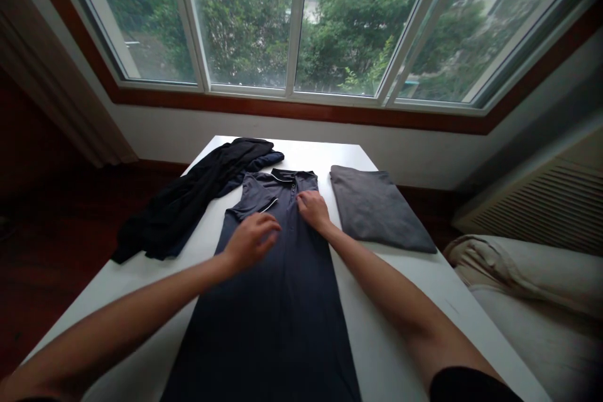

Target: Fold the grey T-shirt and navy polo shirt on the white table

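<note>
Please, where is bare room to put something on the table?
The white table: far edge, beyond the dark grey collared shirt; near right, between the folded grey cloth and right forearm. Crowded: middle, at left hand and right hand; left, rumpled black clothes.

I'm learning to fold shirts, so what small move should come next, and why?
I'd probably smooth the sleeve flat with the left hand: it lies folded over the shirt, its white-edged cuff slanting across the front. That hand is just below the cuff, and the right hand, beside the buttons, could steady the cloth.
</note>
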